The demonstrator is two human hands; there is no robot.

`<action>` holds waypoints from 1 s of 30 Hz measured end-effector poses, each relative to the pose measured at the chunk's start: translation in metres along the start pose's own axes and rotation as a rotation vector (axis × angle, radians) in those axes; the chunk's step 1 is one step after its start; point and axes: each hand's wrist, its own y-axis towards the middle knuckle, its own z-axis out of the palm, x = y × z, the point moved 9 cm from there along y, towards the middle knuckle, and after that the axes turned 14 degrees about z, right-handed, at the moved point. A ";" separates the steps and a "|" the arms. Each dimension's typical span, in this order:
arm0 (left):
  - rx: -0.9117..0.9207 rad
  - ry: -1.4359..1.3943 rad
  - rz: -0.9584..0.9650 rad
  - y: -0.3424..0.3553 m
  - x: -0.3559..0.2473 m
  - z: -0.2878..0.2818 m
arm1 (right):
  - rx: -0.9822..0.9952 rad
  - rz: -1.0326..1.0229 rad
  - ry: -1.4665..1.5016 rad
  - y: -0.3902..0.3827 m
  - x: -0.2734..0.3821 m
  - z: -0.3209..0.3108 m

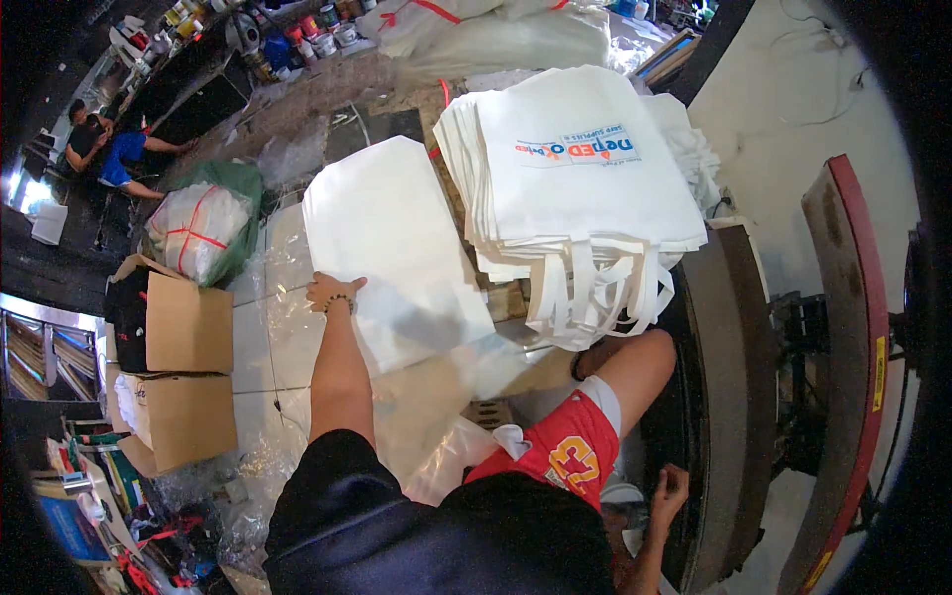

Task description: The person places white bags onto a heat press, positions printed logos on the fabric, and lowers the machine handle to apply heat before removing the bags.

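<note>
My left hand [335,294] lies with fingers spread on the left edge of a low stack of plain white cloth bags [392,233], thumb out over the top bag. To its right rises a taller pile of white tote bags [585,154], printed in blue and orange, with loop handles [595,288] hanging off its near side. My right hand [670,494] is low at the right, beside my leg and away from the bags. Its fingers are loosely bent and apart, and I see nothing in it.
Cardboard boxes [188,322] and a plastic-wrapped bundle tied with red string [203,233] stand at left. A large press-like machine with a red-edged plate [843,377] is close on the right. Another person [109,149] sits at the far left. Clear plastic [436,451] lies nearby.
</note>
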 end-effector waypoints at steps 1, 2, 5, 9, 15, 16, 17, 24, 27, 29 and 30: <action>-0.026 -0.001 0.016 -0.002 -0.002 -0.002 | -0.001 -0.016 -0.021 -0.001 -0.001 0.002; -0.052 -0.003 0.032 -0.003 -0.003 -0.003 | -0.003 -0.032 -0.043 -0.001 -0.002 0.004; -0.101 0.015 0.032 0.000 0.002 -0.002 | 0.018 -0.088 -0.063 0.002 0.016 0.011; -0.157 -0.145 0.102 0.010 -0.005 0.002 | 0.019 -0.165 -0.087 0.004 0.060 0.018; -0.026 -0.794 0.232 0.072 0.019 0.005 | 0.009 -0.131 -0.092 0.030 0.085 0.010; -0.142 -0.737 0.395 0.110 0.050 -0.051 | 0.045 -0.153 -0.015 0.040 0.097 0.024; -0.025 -0.861 0.657 0.048 -0.054 -0.063 | -0.045 -0.106 -0.071 0.039 0.094 -0.005; -0.145 -0.822 1.474 -0.225 -0.209 -0.402 | 0.194 -0.107 0.295 0.054 0.186 0.031; 0.096 -0.850 1.645 -0.345 -0.226 -0.455 | 0.440 -0.154 0.456 0.043 0.233 0.075; 0.185 -0.880 1.835 -0.410 -0.245 -0.454 | 0.554 -0.139 0.556 0.028 0.257 0.091; 0.308 -0.933 1.875 -0.436 -0.267 -0.429 | 0.557 -0.077 0.680 0.029 0.245 0.079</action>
